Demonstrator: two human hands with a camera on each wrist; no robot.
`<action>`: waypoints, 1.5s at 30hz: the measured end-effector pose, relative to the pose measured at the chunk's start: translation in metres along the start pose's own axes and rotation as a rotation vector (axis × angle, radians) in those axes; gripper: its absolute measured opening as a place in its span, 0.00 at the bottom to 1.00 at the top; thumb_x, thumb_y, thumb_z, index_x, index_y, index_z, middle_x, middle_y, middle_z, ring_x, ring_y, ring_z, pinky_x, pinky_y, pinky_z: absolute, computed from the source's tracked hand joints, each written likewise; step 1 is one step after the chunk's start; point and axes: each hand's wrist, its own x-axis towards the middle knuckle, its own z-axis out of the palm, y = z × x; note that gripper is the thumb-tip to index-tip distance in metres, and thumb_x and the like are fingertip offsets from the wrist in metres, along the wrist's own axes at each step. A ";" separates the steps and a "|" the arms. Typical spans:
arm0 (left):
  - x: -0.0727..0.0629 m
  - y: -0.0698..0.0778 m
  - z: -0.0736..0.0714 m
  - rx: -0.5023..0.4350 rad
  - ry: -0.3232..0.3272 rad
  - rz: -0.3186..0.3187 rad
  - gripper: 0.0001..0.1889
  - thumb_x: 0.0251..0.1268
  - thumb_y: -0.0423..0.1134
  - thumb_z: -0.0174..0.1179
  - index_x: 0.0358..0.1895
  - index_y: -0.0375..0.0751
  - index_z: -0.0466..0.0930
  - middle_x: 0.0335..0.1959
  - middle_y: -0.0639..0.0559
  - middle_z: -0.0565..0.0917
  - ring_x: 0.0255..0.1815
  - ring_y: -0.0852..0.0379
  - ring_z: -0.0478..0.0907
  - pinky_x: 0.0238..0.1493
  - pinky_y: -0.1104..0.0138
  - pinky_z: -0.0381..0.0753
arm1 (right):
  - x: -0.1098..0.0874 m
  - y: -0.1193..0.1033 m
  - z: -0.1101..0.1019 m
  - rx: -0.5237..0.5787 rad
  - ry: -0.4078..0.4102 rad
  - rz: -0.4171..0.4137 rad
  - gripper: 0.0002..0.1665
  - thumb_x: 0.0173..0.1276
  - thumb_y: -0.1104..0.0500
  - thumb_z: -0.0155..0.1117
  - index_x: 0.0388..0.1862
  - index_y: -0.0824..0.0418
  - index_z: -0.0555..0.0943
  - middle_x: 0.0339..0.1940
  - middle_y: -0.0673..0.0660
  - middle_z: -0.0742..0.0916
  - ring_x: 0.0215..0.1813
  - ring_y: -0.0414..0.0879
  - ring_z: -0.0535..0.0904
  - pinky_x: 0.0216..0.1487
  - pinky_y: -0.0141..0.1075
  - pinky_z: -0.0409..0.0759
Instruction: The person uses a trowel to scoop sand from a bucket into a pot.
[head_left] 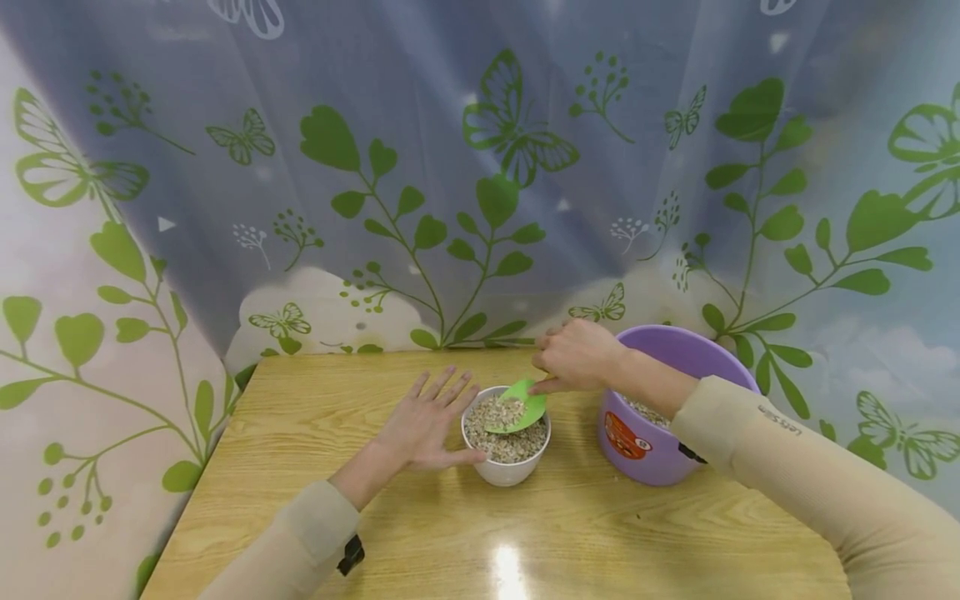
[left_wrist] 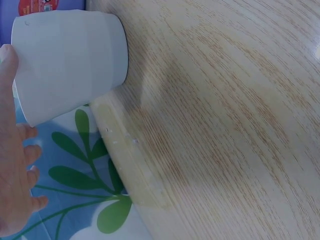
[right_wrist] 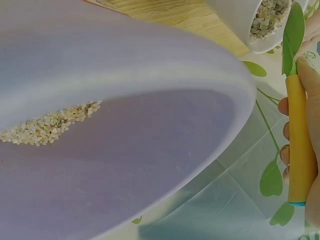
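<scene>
My right hand (head_left: 581, 357) grips the yellow handle of a toy shovel (right_wrist: 298, 135), its fingers wrapped round it. The green scoop of the shovel (head_left: 529, 406) lies over the mouth of a white bowl (head_left: 504, 475), with some grit on it. Pale, coarse grit (head_left: 510, 442) fills the bowl close to its rim. My left hand (head_left: 426, 425) is spread at the bowl's left side, fingers straight and thumb tip at the rim. In the left wrist view the bowl (left_wrist: 70, 62) stands beside that thumb.
A purple bucket (head_left: 637, 464) with an orange label stands right of the bowl, under my right forearm. Similar grit (right_wrist: 50, 125) lies inside it. Behind the wooden table (head_left: 300, 417) hangs a curtain (head_left: 420, 100) printed with leaves and butterflies.
</scene>
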 end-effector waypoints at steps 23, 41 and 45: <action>-0.001 0.000 -0.002 -0.009 0.011 0.004 0.57 0.66 0.83 0.45 0.87 0.47 0.49 0.88 0.46 0.52 0.89 0.39 0.51 0.88 0.40 0.53 | -0.014 0.011 -0.002 -0.046 0.020 -0.023 0.31 0.68 0.24 0.63 0.29 0.49 0.86 0.36 0.48 0.89 0.30 0.41 0.80 0.31 0.34 0.83; -0.001 0.001 -0.004 -0.001 -0.011 0.000 0.57 0.65 0.83 0.44 0.87 0.47 0.48 0.89 0.47 0.51 0.90 0.40 0.49 0.89 0.41 0.51 | -0.026 0.020 -0.019 -0.107 0.016 -0.074 0.33 0.70 0.24 0.60 0.45 0.50 0.91 0.41 0.50 0.91 0.42 0.45 0.87 0.47 0.40 0.89; -0.001 0.001 -0.003 -0.001 -0.009 -0.001 0.57 0.65 0.83 0.44 0.87 0.47 0.49 0.89 0.47 0.51 0.90 0.41 0.48 0.89 0.40 0.51 | -0.028 0.021 -0.024 -0.121 0.019 -0.081 0.33 0.70 0.25 0.60 0.45 0.50 0.90 0.42 0.50 0.91 0.43 0.46 0.87 0.45 0.39 0.88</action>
